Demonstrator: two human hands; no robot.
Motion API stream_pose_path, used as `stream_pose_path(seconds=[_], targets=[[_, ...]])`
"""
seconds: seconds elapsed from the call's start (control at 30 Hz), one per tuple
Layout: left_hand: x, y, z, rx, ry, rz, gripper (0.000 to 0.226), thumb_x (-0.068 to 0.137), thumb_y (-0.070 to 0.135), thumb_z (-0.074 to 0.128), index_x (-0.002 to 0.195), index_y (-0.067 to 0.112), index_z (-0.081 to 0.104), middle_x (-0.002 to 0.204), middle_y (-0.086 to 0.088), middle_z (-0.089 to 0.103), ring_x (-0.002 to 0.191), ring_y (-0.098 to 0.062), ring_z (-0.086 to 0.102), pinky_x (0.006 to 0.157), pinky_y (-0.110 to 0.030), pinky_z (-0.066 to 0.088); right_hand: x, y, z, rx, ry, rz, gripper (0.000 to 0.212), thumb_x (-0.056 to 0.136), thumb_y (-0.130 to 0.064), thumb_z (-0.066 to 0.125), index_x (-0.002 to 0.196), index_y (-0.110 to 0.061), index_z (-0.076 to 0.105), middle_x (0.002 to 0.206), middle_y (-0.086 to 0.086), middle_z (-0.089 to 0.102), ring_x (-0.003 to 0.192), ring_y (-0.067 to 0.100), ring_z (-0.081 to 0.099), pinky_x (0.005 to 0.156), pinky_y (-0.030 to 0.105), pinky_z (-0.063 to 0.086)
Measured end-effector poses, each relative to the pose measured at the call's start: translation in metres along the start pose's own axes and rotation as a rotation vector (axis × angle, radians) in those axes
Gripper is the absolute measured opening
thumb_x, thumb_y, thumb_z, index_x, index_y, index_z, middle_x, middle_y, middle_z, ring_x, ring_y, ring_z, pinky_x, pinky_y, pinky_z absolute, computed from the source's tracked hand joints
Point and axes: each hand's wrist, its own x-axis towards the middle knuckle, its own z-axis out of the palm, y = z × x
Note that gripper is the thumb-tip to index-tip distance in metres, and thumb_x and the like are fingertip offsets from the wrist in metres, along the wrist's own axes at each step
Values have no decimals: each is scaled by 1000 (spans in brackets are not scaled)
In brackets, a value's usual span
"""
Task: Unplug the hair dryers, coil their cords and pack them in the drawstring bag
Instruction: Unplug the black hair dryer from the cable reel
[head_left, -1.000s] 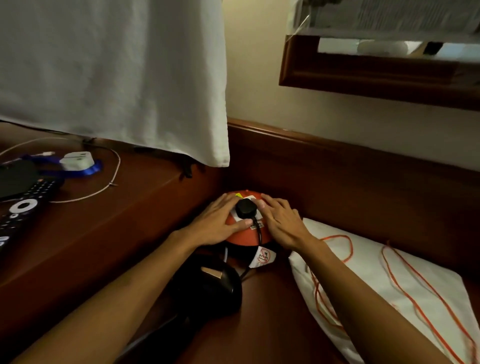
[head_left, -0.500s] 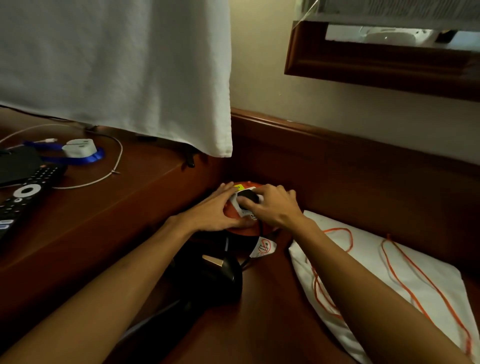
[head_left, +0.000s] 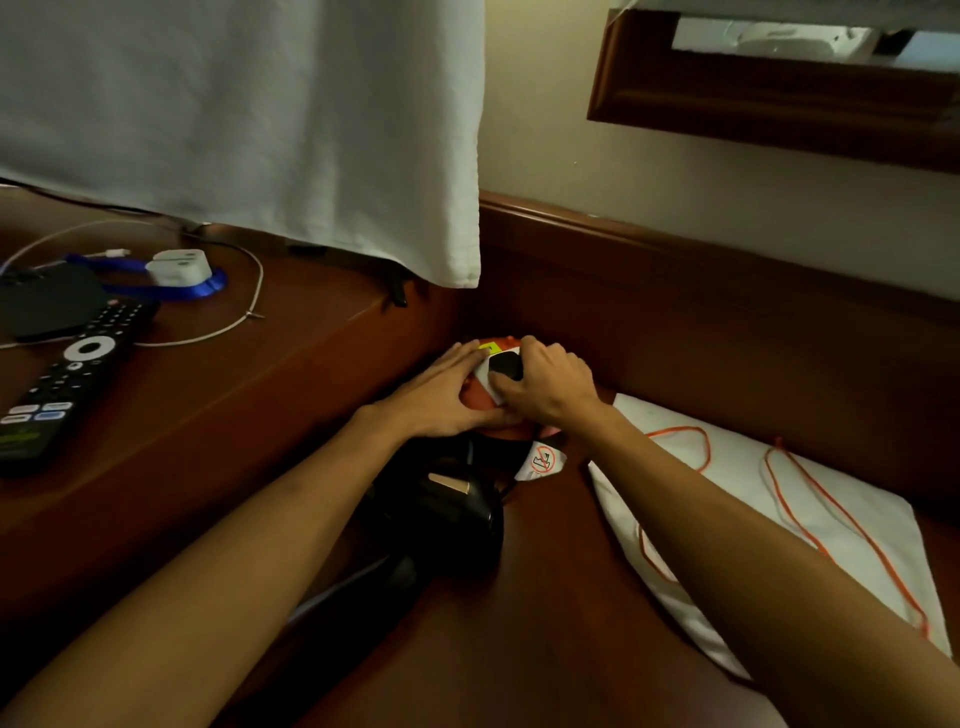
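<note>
— Black plug (head_left: 505, 366), right in the corner where the wood surfaces meet, seated in an orange round socket unit (head_left: 480, 405). Who's got it?

— Right hand (head_left: 553, 387), fingers curled over the plug, thumb tucked under it. That's a firm grasp.

— And the other?

— Left hand (head_left: 441, 397) lies flat on the orange unit, fingers straight and pressing down, thumb stretched toward the right hand. Nothing gripped there.

— Where's the dryer?

— Black hair dryer (head_left: 447, 506) sits just this side of the socket unit, between the forearms, a gold patch on its body. A white warning tag (head_left: 543, 461) pokes out beside it, under the right wrist.

— The bag?

— White drawstring bag (head_left: 852, 525) lies flat to the right, orange cord (head_left: 810, 499) looped loosely across it, close to the right forearm.

— Further out?

— On the raised ledge to the left: a remote control (head_left: 67, 376), a white cable (head_left: 228, 325) curving round, a white charger (head_left: 179, 266) on a blue strap. A white towel (head_left: 249, 124) hangs above it all, and a dark wooden frame (head_left: 769, 111) is on the wall upper right.
</note>
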Motion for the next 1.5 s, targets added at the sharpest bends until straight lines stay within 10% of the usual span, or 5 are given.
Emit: stream_pose_path(seconds=[0.67, 1.0, 1.13, 1.3, 1.5], targets=[[-10, 21, -17, 1, -30, 7, 107, 64, 86, 71, 154, 40, 34, 166, 6, 29, 151, -22, 30, 119, -52, 34, -21, -3, -28, 238, 114, 131, 43, 82, -57, 65, 92, -15, 59, 83, 3, 64, 71, 24, 63, 56, 36, 49], [-113, 46, -20, -46, 218, -20, 72, 89, 56, 71, 150, 25, 49, 160, -1, 43, 145, -26, 43, 115, -44, 40, -104, 31, -23, 426, -2, 204, 25, 91, -36, 73, 89, -12, 68, 73, -5, 65, 58, 5, 59, 44, 13, 38], [-165, 60, -10, -90, 259, -3, 65, 93, 48, 70, 149, 22, 51, 161, 3, 41, 149, -19, 38, 118, -36, 32, -124, 27, -20, 482, -99, 214, 31, 93, -35, 72, 105, -7, 75, 89, 1, 75, 78, 13, 71, 74, 31, 60], [-208, 60, 16, -10, 236, -92, 83, 92, 51, 68, 161, 31, 24, 172, 3, 12, 156, -25, 22, 120, -48, 31, -143, 13, -7, 421, -126, 231, 37, 97, -35, 66, 118, -5, 70, 111, 8, 73, 85, 15, 63, 67, 23, 51], [-236, 53, 45, -30, 278, -112, 94, 92, 37, 73, 163, 21, 14, 172, -3, 11, 157, -26, 19, 121, -40, 29, -162, 6, -4, 269, -93, 246, 51, 94, -47, 65, 136, -18, 61, 126, 12, 67, 122, 33, 55, 96, 51, 53]])
